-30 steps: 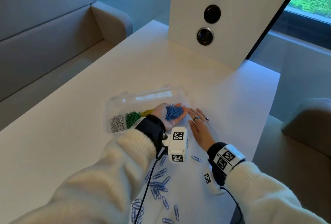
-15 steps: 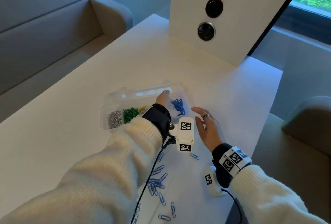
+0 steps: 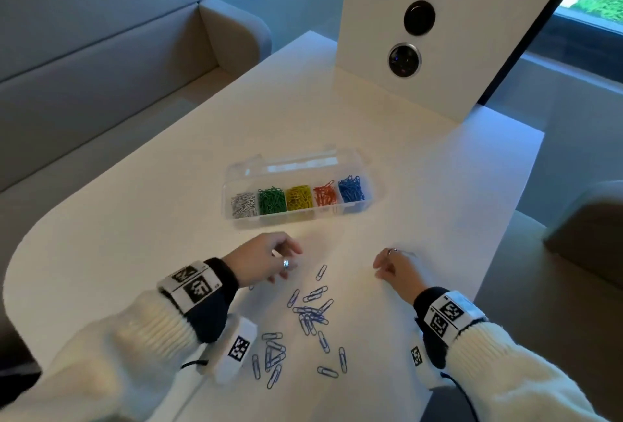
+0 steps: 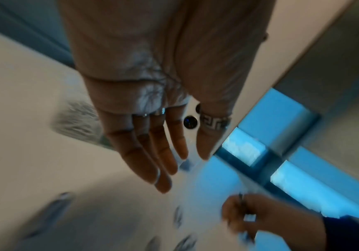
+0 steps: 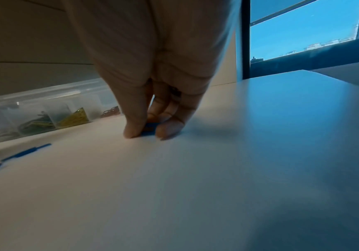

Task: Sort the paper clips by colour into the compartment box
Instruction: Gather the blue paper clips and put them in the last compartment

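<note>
A clear plastic compartment box (image 3: 365,200) sits on the smooth, matte white table (image 3: 168,192), its lid folded back behind it. Its five cells, left to right, hold thin wire paper clips: silver clips (image 3: 243,204), green clips (image 3: 271,200), yellow clips (image 3: 298,197), orange-red clips (image 3: 325,194) and blue clips (image 3: 351,187), each a tangled little heap. Nearer the person, loose blue paper clips (image 3: 308,315) lie scattered flat on the table between the two forearms, some overlapping in a knot, others single.

The left hand (image 3: 266,261) hovers palm-down just beyond the scatter; in the left wrist view its fingers (image 4: 150,152) hang nearly straight and relaxed, slightly apart, holding nothing, with a patterned silver ring on the thumb. The right hand (image 3: 397,270) rests on the table to the right of the scatter, well apart from the box. In the right wrist view its thumb and fingertips (image 5: 169,129) are pressed down onto the tabletop and drawn together round a small blue clip (image 5: 150,130), pinching it against the surface. Both wrists wear bands with black-and-white square markers over ribbed cream knit sleeves.
</note>
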